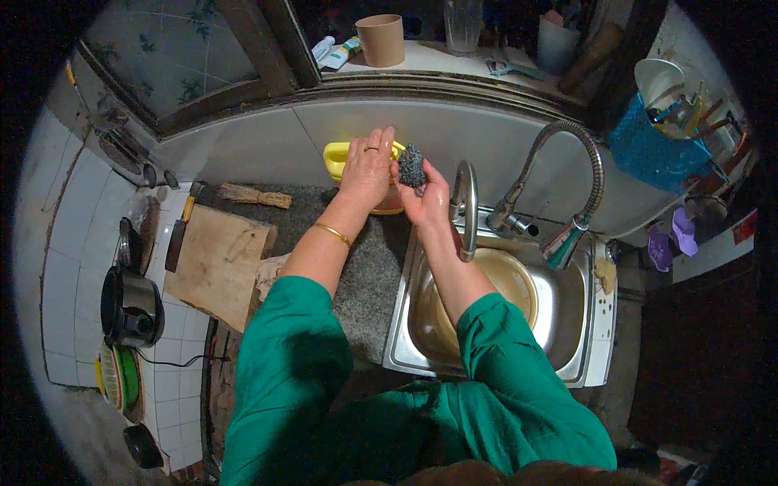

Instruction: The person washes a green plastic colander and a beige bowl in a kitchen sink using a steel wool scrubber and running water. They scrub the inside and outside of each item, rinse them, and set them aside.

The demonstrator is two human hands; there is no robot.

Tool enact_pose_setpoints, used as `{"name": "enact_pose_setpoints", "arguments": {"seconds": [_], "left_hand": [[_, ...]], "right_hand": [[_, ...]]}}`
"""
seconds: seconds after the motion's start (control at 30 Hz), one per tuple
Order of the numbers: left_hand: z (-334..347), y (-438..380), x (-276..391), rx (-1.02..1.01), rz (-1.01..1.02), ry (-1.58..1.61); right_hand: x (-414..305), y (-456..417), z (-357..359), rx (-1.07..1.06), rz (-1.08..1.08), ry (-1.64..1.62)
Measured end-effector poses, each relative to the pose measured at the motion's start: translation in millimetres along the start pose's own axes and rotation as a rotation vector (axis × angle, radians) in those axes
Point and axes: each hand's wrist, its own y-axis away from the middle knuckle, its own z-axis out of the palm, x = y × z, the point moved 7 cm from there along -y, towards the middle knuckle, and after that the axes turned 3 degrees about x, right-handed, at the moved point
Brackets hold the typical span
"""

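My left hand [368, 165] lies over the top of a yellow plastic container [335, 159] with a loop handle, its fingers stretched out. What the palm touches is hidden. A ring and a gold-coloured bangle are on that hand and wrist. Close beside it, my right hand [430, 197] is cupped with the palm up, holding a grey metal scouring pad [411, 166]. The pad is next to the container's right side. Under my right forearm, a tan round basin [516, 270] sits in the stainless steel sink [562, 316].
A curved faucet [469, 212] and a flexible spray faucet [592, 152] rise behind the sink. Left on the counter are a straw brush [255, 195], a wooden chopping board [216, 258], a cleaver [178, 237] and a dark pot [130, 307]. A blue utensil basket [656, 152] hangs right.
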Motion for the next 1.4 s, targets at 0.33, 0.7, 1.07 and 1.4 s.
{"name": "enact_pose_setpoints", "arguments": {"seconds": [0.33,0.7,1.07,1.4], "left_hand": [[-1.5,-3.4,0.1,-0.175,-0.061,0.002],[51.4,136.9,129.5,-0.299,-0.474,0.598],[212.0,264.4,157.6,-0.813,-0.83,0.337],[234.9,288.2,162.4,-0.57,-0.89,0.668]], "right_hand": [[1.9,19.5,-20.3,-0.118,0.209,-0.073],[-150.2,158.4,-197.1,0.295,0.183,0.532],[-195.5,177.7,-277.1,0.096,-0.079,2.958],[-98.7,154.3,-354.9,-0.02,-0.047,2.328]]}}
